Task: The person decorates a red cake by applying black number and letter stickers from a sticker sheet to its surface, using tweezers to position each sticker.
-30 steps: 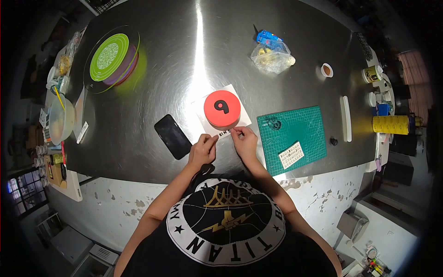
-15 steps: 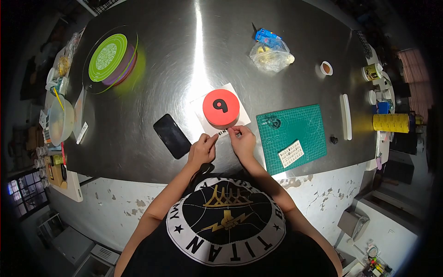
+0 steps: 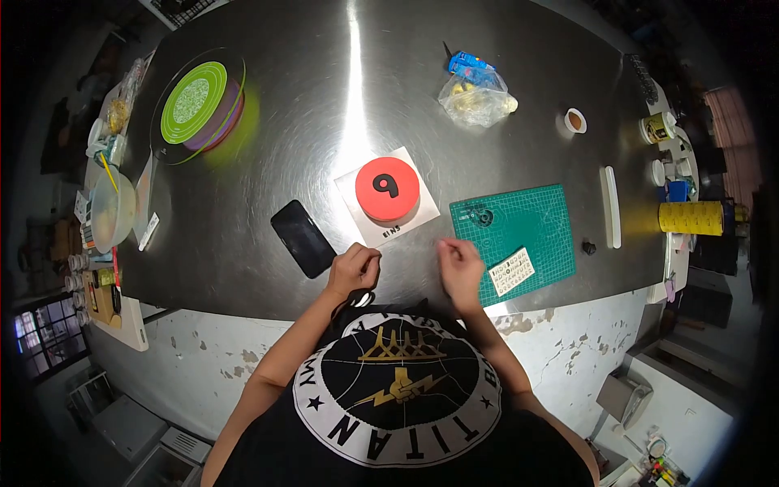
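Observation:
A round red cake [image 3: 388, 209] with a black figure on top, a 9 or a 6, sits on a square white board [image 3: 365, 229]. Small black letters [image 3: 391, 232] lie along the board's near edge. My left hand [image 3: 354, 268] rests on the table just short of the board and right of the black phone [image 3: 303, 239]; its fingers are curled in and nothing shows in them. My right hand [image 3: 461, 269] is at the left edge of the green cutting mat [image 3: 535, 215]. Its fingertips are pressed together, and whatever they may hold is too small to see.
A cream letter mould [image 3: 513, 272] lies on the mat, with a small black lump [image 3: 588, 247] and a white bar [image 3: 610, 207] farther right. Beyond are a plastic bag [image 3: 477, 99], a small cup [image 3: 574, 121] and a green-topped round stand [image 3: 195, 104].
My right hand has moved right, away from the board to the mat's edge. My left hand has drawn back slightly toward me, and the letters on the board are now uncovered.

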{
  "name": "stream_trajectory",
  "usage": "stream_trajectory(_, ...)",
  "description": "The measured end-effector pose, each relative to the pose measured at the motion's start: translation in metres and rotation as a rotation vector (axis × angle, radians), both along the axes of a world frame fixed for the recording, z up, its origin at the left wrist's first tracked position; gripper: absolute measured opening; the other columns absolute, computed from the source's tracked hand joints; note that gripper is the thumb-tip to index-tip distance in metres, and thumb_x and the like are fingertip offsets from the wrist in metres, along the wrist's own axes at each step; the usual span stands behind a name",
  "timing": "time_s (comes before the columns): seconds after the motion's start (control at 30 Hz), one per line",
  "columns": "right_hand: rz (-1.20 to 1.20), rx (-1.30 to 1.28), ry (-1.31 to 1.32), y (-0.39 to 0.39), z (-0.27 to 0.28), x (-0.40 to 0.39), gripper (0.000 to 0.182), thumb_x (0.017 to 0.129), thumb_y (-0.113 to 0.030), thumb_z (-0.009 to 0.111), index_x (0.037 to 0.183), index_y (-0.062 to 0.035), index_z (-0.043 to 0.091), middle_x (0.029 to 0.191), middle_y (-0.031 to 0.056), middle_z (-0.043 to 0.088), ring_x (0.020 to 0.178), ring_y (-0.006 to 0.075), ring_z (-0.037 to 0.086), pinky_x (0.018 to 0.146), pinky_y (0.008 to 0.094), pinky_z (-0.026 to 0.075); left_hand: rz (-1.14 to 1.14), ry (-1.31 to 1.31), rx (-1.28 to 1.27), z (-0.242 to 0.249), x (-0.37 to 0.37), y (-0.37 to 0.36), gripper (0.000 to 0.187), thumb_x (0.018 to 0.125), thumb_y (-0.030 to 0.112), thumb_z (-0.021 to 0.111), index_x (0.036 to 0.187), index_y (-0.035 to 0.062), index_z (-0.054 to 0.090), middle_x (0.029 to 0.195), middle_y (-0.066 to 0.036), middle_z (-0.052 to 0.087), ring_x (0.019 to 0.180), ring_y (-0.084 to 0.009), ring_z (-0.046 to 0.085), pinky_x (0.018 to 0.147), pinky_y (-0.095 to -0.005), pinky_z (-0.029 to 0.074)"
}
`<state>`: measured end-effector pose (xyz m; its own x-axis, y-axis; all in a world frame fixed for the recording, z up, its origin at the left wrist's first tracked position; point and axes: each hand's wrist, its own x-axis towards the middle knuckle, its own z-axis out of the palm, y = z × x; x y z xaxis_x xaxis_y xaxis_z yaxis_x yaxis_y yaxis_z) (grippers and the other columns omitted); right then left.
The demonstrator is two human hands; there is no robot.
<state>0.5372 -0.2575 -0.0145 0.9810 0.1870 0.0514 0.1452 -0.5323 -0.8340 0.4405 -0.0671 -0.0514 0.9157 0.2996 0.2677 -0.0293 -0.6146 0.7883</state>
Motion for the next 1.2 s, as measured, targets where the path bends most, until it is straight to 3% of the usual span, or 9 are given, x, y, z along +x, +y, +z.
stream_trajectory(0.2,-0.167,-0.563,-0.449,-0.124,0.000,0.032,0.032,0.076,-0.011,0.062,0.105,0.0017,0.057,0.094,0.0192,0.057,0.089,0.0334,0.051,0.080,0.0400,0.041,-0.114,0.041,-0.115,0.010,-0.012,-0.020,0.005,0.070,0.002,0.060,0.074,0.0038,0.061,0.063,-0.007,0.056,0.046,-0.0156,0.057,0.045,-0.0247,0.046)
stream_trajectory(0.4,-0.018,-0.436,-0.070,-0.177,-0.019,0.038,0.042,0.073,-0.013,0.062,0.109,0.0067,0.053,0.097,0.0224,0.055,0.091,0.0370,0.051,0.082,0.0419,0.040,-0.329,0.246,-0.163,0.029,0.009,-0.056,0.007,0.073,0.009,0.062,0.078,0.0043,0.062,0.071,-0.009,0.061,0.058,-0.0205,0.060,0.053,-0.0281,0.047)
stream_trajectory(0.47,0.013,-0.477,-0.123,-0.179,-0.019,0.040,0.040,0.072,-0.012,0.064,0.107,0.0044,0.055,0.092,0.0195,0.057,0.082,0.0310,0.055,0.076,0.0362,0.045,-0.366,0.283,-0.171,0.031,0.022,-0.073,0.009,0.073,0.011,0.063,0.079,0.0043,0.063,0.071,-0.009,0.061,0.060,-0.0214,0.060,0.055,-0.0285,0.047)
stream_trajectory(0.63,0.042,-0.201,0.257,-0.187,-0.021,0.053,0.026,0.073,-0.004,0.064,0.095,0.0050,0.055,0.088,0.0116,0.060,0.078,0.0168,0.059,0.070,0.0259,0.047,-0.530,0.288,-0.186,0.032,0.057,-0.115,0.021,0.074,0.012,0.066,0.092,0.0031,0.062,0.079,-0.009,0.060,0.063,-0.0159,0.058,0.053,-0.0251,0.045)
stream_trajectory(0.9,0.179,0.582,0.691,-0.188,0.004,0.066,0.026,0.080,0.001,0.058,0.104,0.0045,0.048,0.095,0.0117,0.059,0.083,0.0137,0.058,0.073,0.0236,0.048,-0.409,0.256,-0.232,0.030,0.098,-0.171,0.041,0.072,0.017,0.071,0.105,0.0011,0.055,0.097,-0.011,0.058,0.081,-0.0179,0.058,0.066,-0.0244,0.047)
stream_trajectory(1.0,0.179,0.663,0.758,-0.185,0.010,0.072,0.031,0.080,0.000,0.059,0.108,0.0050,0.046,0.097,0.0124,0.059,0.084,0.0130,0.058,0.074,0.0238,0.049,-0.528,0.603,-0.463,0.021,0.111,-0.174,0.035,0.075,0.014,0.069,0.103,-0.0010,0.055,0.091,-0.008,0.060,0.079,-0.0134,0.057,0.069,-0.0235,0.046)
stream_trajectory(1.1,0.103,0.704,0.638,-0.179,0.010,0.073,0.035,0.077,0.000,0.061,0.109,0.0017,0.049,0.096,0.0117,0.060,0.085,0.0175,0.059,0.074,0.0263,0.048,-0.459,0.614,-0.757,0.027,0.113,-0.180,0.022,0.080,0.009,0.063,0.097,-0.0028,0.055,0.087,-0.005,0.060,0.078,-0.0090,0.055,0.069,-0.0225,0.044)
stream_trajectory(1.17,0.065,-0.021,-0.369,-0.172,0.025,0.071,0.027,0.072,-0.001,0.065,0.099,-0.0030,0.058,0.091,0.0097,0.061,0.084,0.0234,0.058,0.072,0.0299,0.047,-0.433,0.602,-0.788,0.024,0.111,-0.184,0.021,0.081,0.009,0.062,0.097,-0.0025,0.055,0.087,-0.004,0.059,0.078,-0.0086,0.054,0.069,-0.0224,0.044)
stream_trajectory(1.2,0.064,-0.016,-0.367,-0.170,0.029,0.070,0.027,0.072,-0.001,0.065,0.099,-0.0030,0.058,0.091,0.0097,0.061,0.084,0.0234,0.058,0.072,0.0299,0.047,-0.409,0.585,-0.822,0.023,0.112,-0.185,0.021,0.081,0.009,0.061,0.097,-0.0021,0.054,0.087,-0.003,0.059,0.078,-0.0082,0.054,0.069,-0.0224,0.044)
